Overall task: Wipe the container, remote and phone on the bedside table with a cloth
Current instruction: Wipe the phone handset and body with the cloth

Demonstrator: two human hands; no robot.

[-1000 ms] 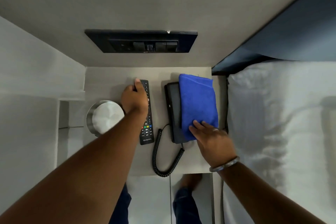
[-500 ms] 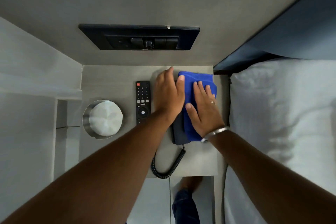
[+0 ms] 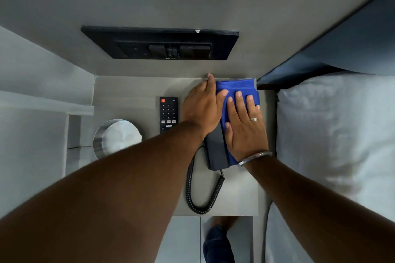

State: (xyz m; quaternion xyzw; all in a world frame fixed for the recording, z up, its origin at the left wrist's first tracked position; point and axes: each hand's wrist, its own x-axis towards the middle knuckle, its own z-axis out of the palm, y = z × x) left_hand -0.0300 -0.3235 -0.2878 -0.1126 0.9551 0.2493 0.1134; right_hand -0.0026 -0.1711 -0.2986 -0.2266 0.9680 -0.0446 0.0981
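A dark grey desk phone (image 3: 215, 151) lies on the right side of the bedside table (image 3: 128, 92), its coiled cord (image 3: 201, 194) looping toward the front edge. A folded blue cloth (image 3: 235, 86) covers the phone's far and right part. My right hand (image 3: 245, 128) lies flat on the cloth, fingers spread, pressing it down. My left hand (image 3: 203, 107) rests over the phone's left side, fingertips reaching the back wall, thumb touching the cloth. A black remote (image 3: 168, 113) lies just left of my left hand. A round metal container (image 3: 117, 136) with a white top stands at the table's left edge.
A black switch panel (image 3: 160, 44) is set in the wall behind the table. A bed with a white pillow (image 3: 333, 134) borders the table on the right. A light wall and ledge (image 3: 42, 104) close off the left. Below the table's front edge are floor tiles and my leg (image 3: 218, 243).
My left hand left the remote and moved right onto the phone. My right hand slid with the cloth from the phone's near end toward the back wall.
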